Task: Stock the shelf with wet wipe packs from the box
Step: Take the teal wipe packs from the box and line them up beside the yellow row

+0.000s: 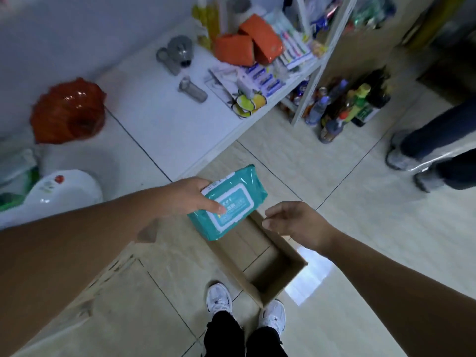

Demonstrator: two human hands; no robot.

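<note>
My left hand (192,195) grips a teal wet wipe pack (231,202) with a white label, thumb across its top. The pack hangs above the far end of an open cardboard box (288,274) that stands on the floor at my feet. What shows of the box's inside holds no packs. My right hand (293,221) hovers just right of the pack over the box's far rim, fingers loosely curled, holding nothing. The white shelf (164,117) lies beyond the pack, with bare room on its near part.
Orange packs (247,45), toothbrush packs (293,47), grey cups (180,54) and yellow bottles crowd the shelf's far end. Bottles (347,106) stand on the floor by its post. A red bag (68,112) and white tub (59,191) sit left. Another person's legs (435,148) stand right.
</note>
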